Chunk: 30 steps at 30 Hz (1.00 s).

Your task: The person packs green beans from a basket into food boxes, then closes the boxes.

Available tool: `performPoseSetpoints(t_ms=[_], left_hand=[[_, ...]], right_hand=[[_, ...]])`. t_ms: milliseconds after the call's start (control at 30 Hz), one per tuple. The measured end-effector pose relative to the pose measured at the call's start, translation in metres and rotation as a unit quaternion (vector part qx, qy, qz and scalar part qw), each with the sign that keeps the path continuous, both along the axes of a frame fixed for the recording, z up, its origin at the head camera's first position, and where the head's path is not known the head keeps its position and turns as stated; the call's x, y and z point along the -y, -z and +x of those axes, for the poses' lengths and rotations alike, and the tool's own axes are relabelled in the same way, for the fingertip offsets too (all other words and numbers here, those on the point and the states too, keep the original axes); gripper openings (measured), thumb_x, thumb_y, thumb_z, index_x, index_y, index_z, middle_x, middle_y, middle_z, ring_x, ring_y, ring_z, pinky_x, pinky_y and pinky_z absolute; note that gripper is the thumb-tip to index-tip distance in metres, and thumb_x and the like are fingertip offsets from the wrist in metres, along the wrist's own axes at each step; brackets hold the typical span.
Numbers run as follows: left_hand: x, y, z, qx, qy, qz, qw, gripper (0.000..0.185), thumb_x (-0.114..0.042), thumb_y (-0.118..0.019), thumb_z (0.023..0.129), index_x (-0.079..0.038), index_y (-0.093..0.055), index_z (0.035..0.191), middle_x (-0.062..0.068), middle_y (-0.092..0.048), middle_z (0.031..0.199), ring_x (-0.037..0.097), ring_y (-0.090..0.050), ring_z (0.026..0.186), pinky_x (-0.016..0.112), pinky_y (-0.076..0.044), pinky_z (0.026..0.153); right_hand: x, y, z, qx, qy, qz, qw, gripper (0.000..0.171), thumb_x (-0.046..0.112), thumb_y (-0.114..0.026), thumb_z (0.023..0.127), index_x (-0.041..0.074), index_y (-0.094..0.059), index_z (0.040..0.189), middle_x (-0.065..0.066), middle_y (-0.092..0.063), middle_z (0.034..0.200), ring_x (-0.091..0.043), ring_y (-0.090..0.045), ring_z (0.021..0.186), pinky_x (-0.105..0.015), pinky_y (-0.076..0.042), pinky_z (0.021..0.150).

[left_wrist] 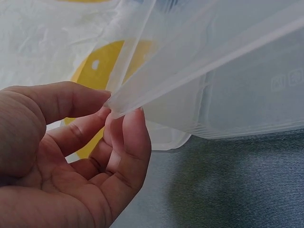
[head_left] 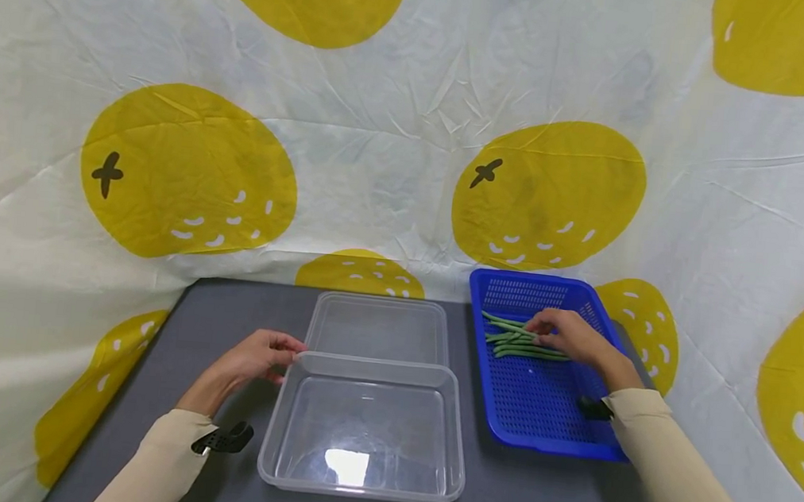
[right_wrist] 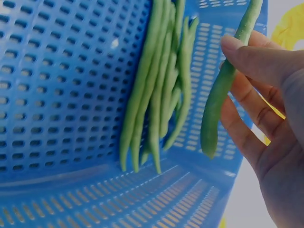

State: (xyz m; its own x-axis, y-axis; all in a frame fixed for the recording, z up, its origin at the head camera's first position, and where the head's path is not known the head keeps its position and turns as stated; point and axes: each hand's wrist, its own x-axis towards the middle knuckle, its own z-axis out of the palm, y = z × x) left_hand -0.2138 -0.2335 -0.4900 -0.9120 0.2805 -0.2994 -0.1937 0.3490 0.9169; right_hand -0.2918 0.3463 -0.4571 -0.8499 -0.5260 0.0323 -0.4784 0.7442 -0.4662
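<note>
My right hand (head_left: 570, 335) is over the blue basket (head_left: 522, 441), pinching one green bean (right_wrist: 219, 102) between thumb and fingers. Several more green beans (right_wrist: 156, 90) lie side by side in the basket, below the held one. At the left, my left hand (head_left: 258, 360) pinches the upper left corner of the clear plastic container (head_left: 359, 490) by its rim, as the left wrist view shows thumb and fingertips on that corner. The container stands upright and nothing shows inside it but a light reflection.
A clear flat lid (head_left: 379, 325) lies on the dark table (head_left: 225, 307) just behind the container. The basket stands right of both, near the table's right edge. A white cloth (head_left: 380, 177) with yellow fruit prints hangs behind and along the sides.
</note>
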Motion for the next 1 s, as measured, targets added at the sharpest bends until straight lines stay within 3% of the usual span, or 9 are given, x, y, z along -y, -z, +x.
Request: performPoseSetpoints(t_ms=[233,567,1000], left_hand=[[-0.001,0.001,0.001,0.002,-0.002,0.003,1.0,0.031,-0.008,-0.059,0.101,0.01,-0.063,0.126,0.027,-0.065,0.116,0.022,-0.066,0.09,0.035,-0.059,0.07],[-0.001,0.0,0.001,0.003,-0.012,0.001,0.9999,0.03,-0.008,-0.06,0.1,0.009,-0.064,0.125,0.027,-0.065,0.116,0.02,-0.065,0.087,0.034,-0.058,0.07],[0.001,0.0,0.002,0.005,-0.01,0.003,0.9999,0.03,-0.008,-0.06,0.1,0.01,-0.064,0.125,0.026,-0.066,0.115,0.019,-0.065,0.087,0.034,-0.058,0.07]], right_hand=[[0.003,-0.008,0.009,-0.015,0.005,0.004,1.0,0.022,0.001,-0.072,0.091,0.003,-0.072,0.113,-0.011,-0.072,0.106,-0.026,-0.069,0.095,-0.046,-0.056,0.084],[0.004,-0.021,0.017,-0.019,0.025,0.0,1.0,0.022,0.001,-0.07,0.093,0.005,-0.072,0.114,0.0,-0.07,0.098,-0.017,-0.066,0.089,-0.036,-0.055,0.079],[0.023,-0.034,0.031,-0.042,-0.009,-0.044,0.998,0.021,0.005,-0.074,0.091,0.006,-0.072,0.112,-0.006,-0.072,0.103,-0.014,-0.067,0.09,-0.032,-0.056,0.078]])
